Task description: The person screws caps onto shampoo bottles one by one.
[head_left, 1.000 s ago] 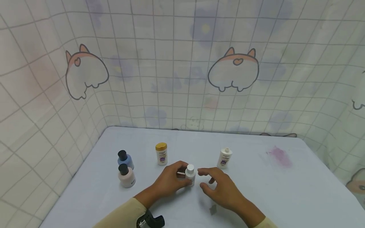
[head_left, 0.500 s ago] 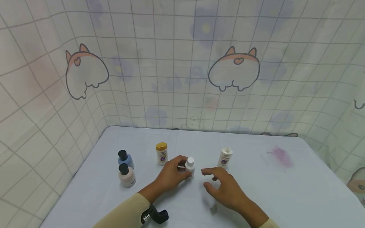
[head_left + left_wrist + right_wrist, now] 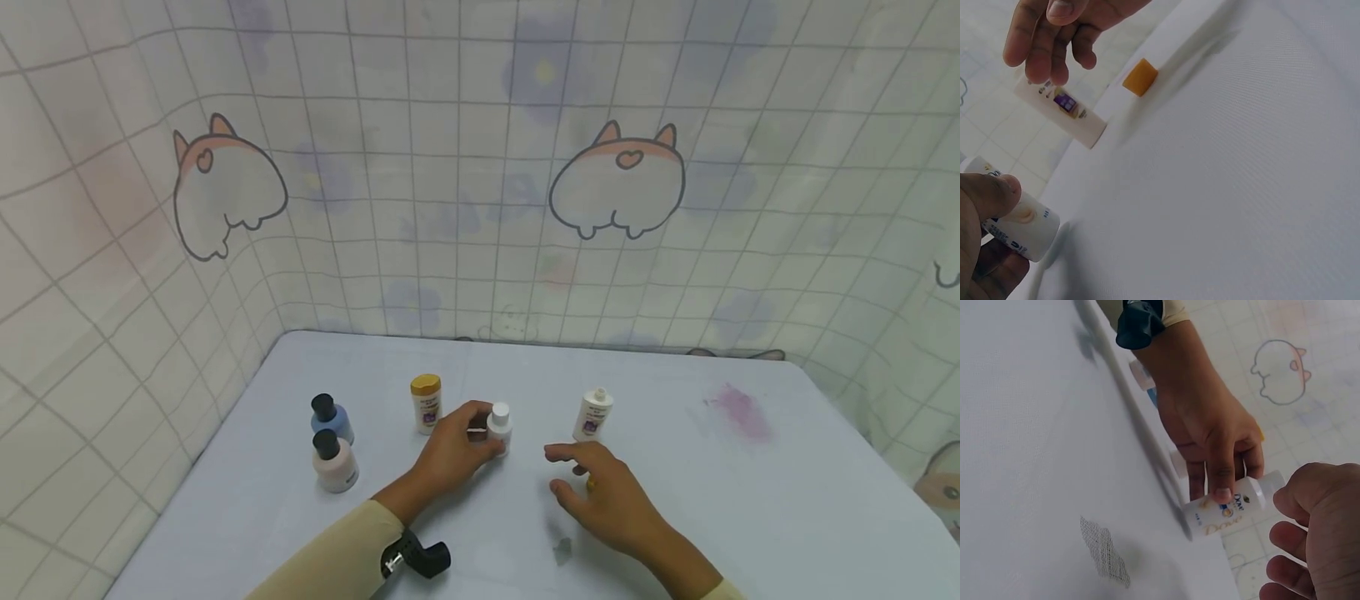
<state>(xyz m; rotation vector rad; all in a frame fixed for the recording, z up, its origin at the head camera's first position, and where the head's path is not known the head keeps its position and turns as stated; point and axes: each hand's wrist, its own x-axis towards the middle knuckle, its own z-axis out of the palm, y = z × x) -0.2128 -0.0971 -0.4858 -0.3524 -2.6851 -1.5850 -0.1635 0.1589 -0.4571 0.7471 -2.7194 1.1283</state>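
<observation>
In the head view my left hand [image 3: 450, 450] grips a small white Dove bottle [image 3: 498, 429] with a white cap, thumb on the near side. The right wrist view shows the lettering on this bottle [image 3: 1225, 509]. Its base is close to the tabletop; I cannot tell if it touches. To the right, my right hand [image 3: 611, 500] hovers with fingers spread and relaxed, holding nothing. A yellow-orange cap [image 3: 1140, 77] lies on the table by the right hand, mostly hidden by it in the head view. Behind stands a white capless bottle [image 3: 593, 415] with a narrow spout.
A white bottle with a gold lid [image 3: 427, 406] stands behind my left hand. At the left are a blue bottle [image 3: 337, 421] and a pale pink bottle [image 3: 335, 468], both black-capped. Patterned curtain [image 3: 450, 208] surrounds the white table [image 3: 750, 500], which bears a pink stain.
My left hand has moved the Dove bottle away from me, towards the back of the table. The right hand has drifted slightly right, and a bit of the yellow-orange cap now shows.
</observation>
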